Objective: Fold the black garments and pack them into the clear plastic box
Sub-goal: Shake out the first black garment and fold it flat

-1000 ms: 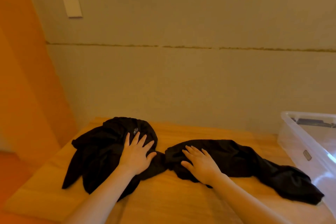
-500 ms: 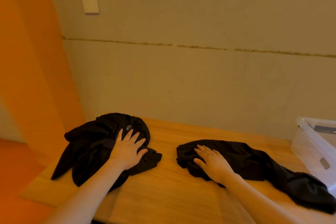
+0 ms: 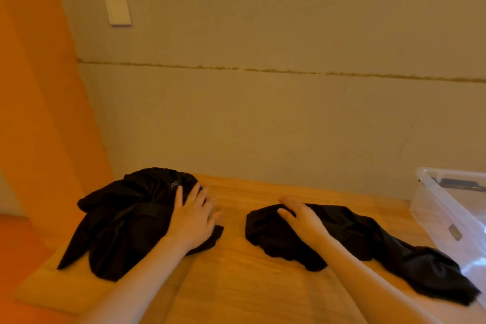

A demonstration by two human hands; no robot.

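**Cloth, wood and plastic**

The table [image 3: 236, 271] is pale wood with a smooth, faintly satin grain. On it lie two heaps of matt black cloth [image 3: 126, 221] [image 3: 368, 239], soft and creased. At the table's right end the box [image 3: 447, 213] is clear, glossy plastic catching light.

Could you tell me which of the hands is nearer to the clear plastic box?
The right hand. It grips the near end of the black garment that trails toward the clear plastic box. The left hand rests on the other garment, farther from the box.
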